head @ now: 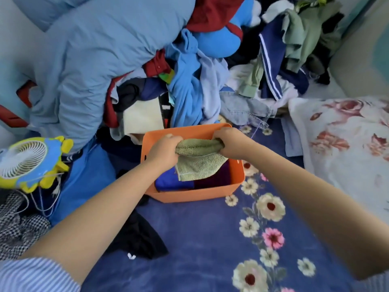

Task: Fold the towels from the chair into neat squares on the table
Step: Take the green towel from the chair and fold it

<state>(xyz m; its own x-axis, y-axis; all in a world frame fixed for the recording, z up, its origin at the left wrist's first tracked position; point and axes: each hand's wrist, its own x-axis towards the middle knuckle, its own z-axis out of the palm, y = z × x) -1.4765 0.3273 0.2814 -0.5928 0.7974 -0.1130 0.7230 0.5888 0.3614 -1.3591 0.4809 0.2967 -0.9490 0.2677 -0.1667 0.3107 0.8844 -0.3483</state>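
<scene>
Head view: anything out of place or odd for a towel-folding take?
Yes. No chair or table shows; both hands, left hand and right hand, grip a green towel over an orange bin on a floral blanket, beside a heaped clothes pile.

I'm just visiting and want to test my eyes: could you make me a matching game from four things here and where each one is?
Things:
1. green towel
2. orange bin
3. small fan
4. floral pillow

Places:
A. far left edge
B. right side
C. held by both hands
D. on the blue flowered blanket, centre

Pairs: 1-C, 2-D, 3-A, 4-B
</scene>
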